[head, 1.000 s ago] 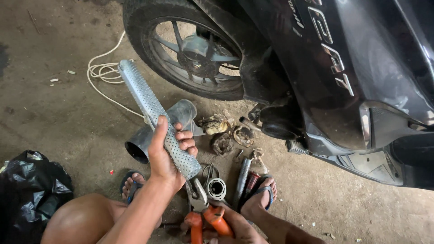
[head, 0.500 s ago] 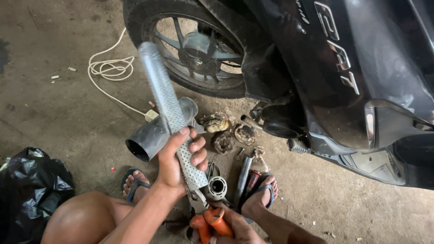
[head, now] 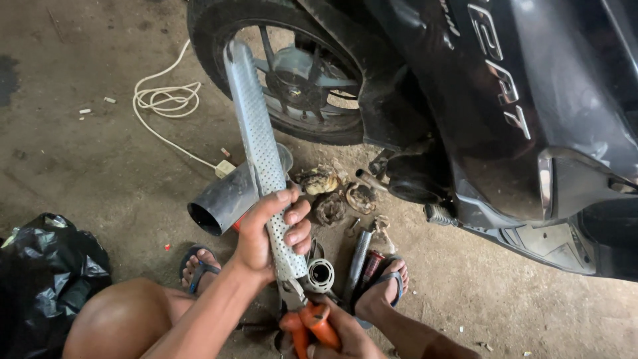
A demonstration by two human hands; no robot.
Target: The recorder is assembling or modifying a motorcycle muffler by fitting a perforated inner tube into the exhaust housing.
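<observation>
Showing stained grey concrete floor [head: 86, 166] across the whole work area. Parked at upper right: black scooter body [head: 531, 119], black spoked rear wheel [head: 299, 73]. Crumpled black plastic bag [head: 46, 272] at lower left. Coiled white cord [head: 166, 100] near the wheel. Long perforated silver metal tube [head: 256, 139] held upright, gripped by closed left hand [head: 269, 233]. Right hand [head: 345, 336] closed on orange-handled pliers [head: 306, 326], jaws at the tube's lower end.

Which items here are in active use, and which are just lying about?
In use: perforated metal tube gripped by left hand; orange-handled pliers in right hand, at the tube's lower end.

Lying about: grey pipe, white cord, black bag, small metal ring.
</observation>
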